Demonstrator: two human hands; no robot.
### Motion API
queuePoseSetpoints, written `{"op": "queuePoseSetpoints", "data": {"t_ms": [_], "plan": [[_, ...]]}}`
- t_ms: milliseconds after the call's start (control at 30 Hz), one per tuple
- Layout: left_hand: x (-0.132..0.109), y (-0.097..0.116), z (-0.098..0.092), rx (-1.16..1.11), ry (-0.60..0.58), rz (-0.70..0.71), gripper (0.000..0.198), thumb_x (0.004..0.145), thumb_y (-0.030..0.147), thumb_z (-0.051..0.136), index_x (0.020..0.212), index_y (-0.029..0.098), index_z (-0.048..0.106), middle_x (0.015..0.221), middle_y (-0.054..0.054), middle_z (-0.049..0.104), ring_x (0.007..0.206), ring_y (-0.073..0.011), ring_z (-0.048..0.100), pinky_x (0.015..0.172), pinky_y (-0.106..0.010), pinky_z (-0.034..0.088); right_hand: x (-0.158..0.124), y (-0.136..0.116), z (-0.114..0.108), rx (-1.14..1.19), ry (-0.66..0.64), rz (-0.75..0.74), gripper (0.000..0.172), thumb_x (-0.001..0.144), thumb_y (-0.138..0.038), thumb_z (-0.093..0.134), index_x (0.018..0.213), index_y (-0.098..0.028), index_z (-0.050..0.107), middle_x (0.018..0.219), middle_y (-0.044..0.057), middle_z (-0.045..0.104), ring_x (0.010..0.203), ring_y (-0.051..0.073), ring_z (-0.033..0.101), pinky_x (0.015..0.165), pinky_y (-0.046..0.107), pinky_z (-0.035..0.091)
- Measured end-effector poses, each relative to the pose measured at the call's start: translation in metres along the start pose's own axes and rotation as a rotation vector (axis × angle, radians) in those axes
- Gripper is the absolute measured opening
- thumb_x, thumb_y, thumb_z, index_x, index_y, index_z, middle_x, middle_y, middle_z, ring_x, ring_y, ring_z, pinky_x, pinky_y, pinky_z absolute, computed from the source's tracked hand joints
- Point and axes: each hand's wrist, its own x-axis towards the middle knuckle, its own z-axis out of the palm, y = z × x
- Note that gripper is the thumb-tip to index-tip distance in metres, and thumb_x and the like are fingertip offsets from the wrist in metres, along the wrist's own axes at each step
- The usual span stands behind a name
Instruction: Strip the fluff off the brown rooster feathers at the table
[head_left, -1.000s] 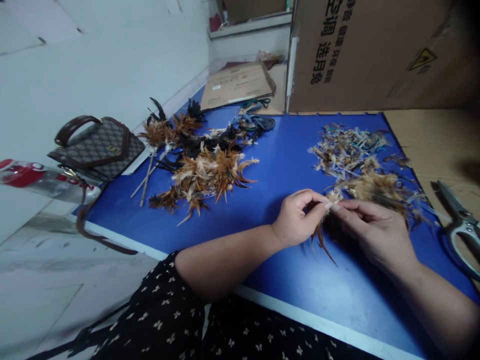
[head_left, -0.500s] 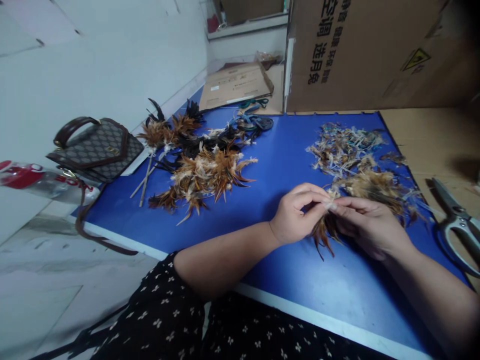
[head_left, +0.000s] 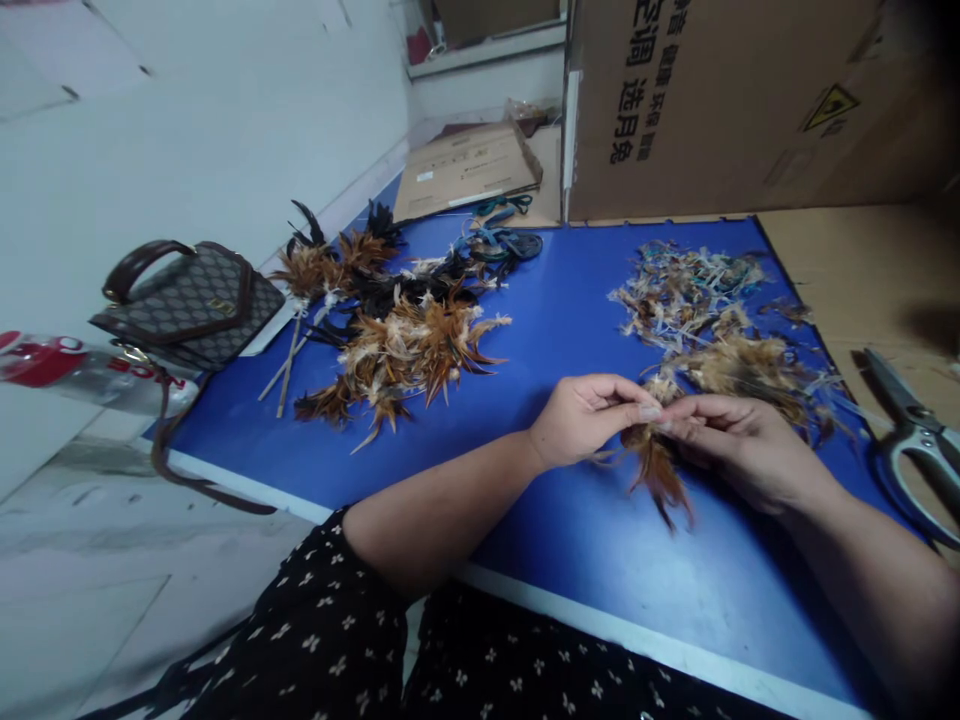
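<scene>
My left hand (head_left: 581, 420) and my right hand (head_left: 731, 445) meet over the blue table (head_left: 555, 520), fingertips pinched together on a small bunch of brown feathers (head_left: 658, 470) that hangs down between them. Right behind my hands lies a heap of loose brown feathers and trimmed scraps (head_left: 712, 320). A pile of bundled brown, white and black feathers (head_left: 405, 340) lies to the left, some tied to thin sticks (head_left: 289, 365).
Scissors (head_left: 911, 435) rest on the cardboard at the right edge. A patterned handbag (head_left: 187, 305) and a plastic bottle (head_left: 82, 370) sit at the table's left end. A large cardboard box (head_left: 720, 100) stands behind, with a flat carton (head_left: 469, 165) beside it.
Both hands stayed pinched together and shifted slightly left. The feather bunch between them has turned, its tips now fanning down and to the right.
</scene>
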Motion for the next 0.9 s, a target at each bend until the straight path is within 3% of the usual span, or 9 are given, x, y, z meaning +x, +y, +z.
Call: {"op": "queuePoseSetpoints", "data": {"t_ms": [133, 367, 533, 700, 900], "plan": [[0.002, -0.003, 0.001, -0.005, -0.035, -0.076, 0.054, 0.069, 0.057, 0.105, 0.091, 0.014, 0.083, 0.091, -0.007, 0.083, 0.086, -0.0149, 0.076, 0.094, -0.035, 0.06, -0.005, -0.012, -0.016, -0.133, -0.07, -0.02, 0.058, 0.078, -0.073, 0.096, 0.086, -0.016, 0.088, 0.078, 0.007, 0.077, 0.071, 0.016, 0.062, 0.067, 0.029, 0.05], [-0.002, -0.008, 0.003, 0.001, -0.063, -0.159, 0.059, 0.068, 0.05, 0.108, 0.1, 0.012, 0.075, 0.086, -0.005, 0.08, 0.082, -0.0134, 0.077, 0.085, -0.029, 0.058, -0.01, -0.028, -0.031, -0.415, -0.041, -0.304, 0.051, 0.094, -0.071, 0.083, 0.086, -0.021, 0.083, 0.087, 0.006, 0.077, 0.079, 0.019, 0.067, 0.076, 0.032, 0.052], [-0.005, -0.007, 0.006, 0.026, -0.078, -0.188, 0.058, 0.069, 0.047, 0.108, 0.095, 0.014, 0.068, 0.082, -0.005, 0.079, 0.076, -0.0126, 0.076, 0.075, -0.026, 0.055, -0.014, -0.031, -0.026, -0.461, 0.028, -0.379, 0.048, 0.097, -0.068, 0.081, 0.085, -0.022, 0.081, 0.082, 0.004, 0.076, 0.074, 0.017, 0.066, 0.071, 0.03, 0.052], [-0.007, -0.009, 0.008, 0.087, -0.099, -0.224, 0.054, 0.068, 0.047, 0.108, 0.092, 0.013, 0.073, 0.078, -0.003, 0.078, 0.059, -0.0077, 0.064, 0.059, -0.024, 0.05, -0.016, -0.036, -0.013, -0.401, -0.001, -0.444, 0.042, 0.098, -0.061, 0.085, 0.083, -0.022, 0.084, 0.082, 0.005, 0.078, 0.07, 0.016, 0.068, 0.07, 0.029, 0.054], [-0.01, -0.014, 0.014, 0.089, -0.162, -0.25, 0.053, 0.066, 0.048, 0.108, 0.08, 0.013, 0.071, 0.069, 0.0, 0.072, 0.058, -0.008, 0.062, 0.057, -0.024, 0.05, -0.014, -0.032, 0.004, -0.363, -0.03, -0.495, 0.038, 0.1, -0.055, 0.083, 0.081, -0.023, 0.086, 0.08, 0.006, 0.079, 0.073, 0.017, 0.072, 0.071, 0.029, 0.058]]}}
